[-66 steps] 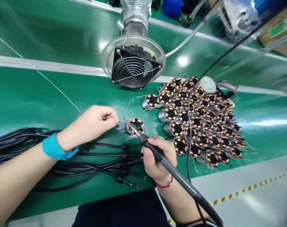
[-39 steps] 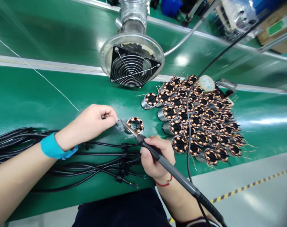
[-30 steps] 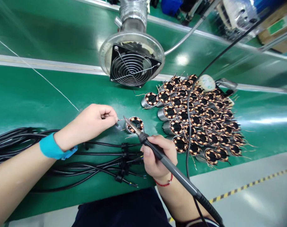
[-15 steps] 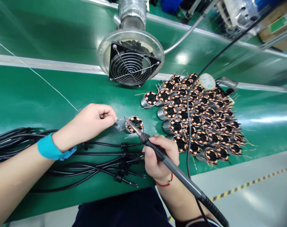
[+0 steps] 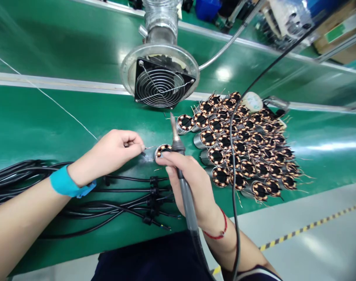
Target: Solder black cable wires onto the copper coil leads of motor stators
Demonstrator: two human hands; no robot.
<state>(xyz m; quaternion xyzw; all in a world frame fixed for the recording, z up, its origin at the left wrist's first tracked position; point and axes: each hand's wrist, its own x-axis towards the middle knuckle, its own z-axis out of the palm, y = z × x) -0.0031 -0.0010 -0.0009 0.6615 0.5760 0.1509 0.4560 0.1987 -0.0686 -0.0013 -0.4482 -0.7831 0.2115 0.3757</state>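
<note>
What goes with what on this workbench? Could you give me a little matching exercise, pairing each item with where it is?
Items:
1. soldering iron
2. thin wire
3. blue wristband
4. red cord bracelet

Places:
A. around the left wrist
B. pinched in the left hand
C. held in the right hand
D. around the right wrist

Pairs: 1-C, 2-B, 3-A, 4-D.

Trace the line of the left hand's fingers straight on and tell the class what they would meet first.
Probably the lone stator, lying just beyond the left hand and its fingers, partly hidden by the right hand. Depth is hard to judge from this head view.
</note>
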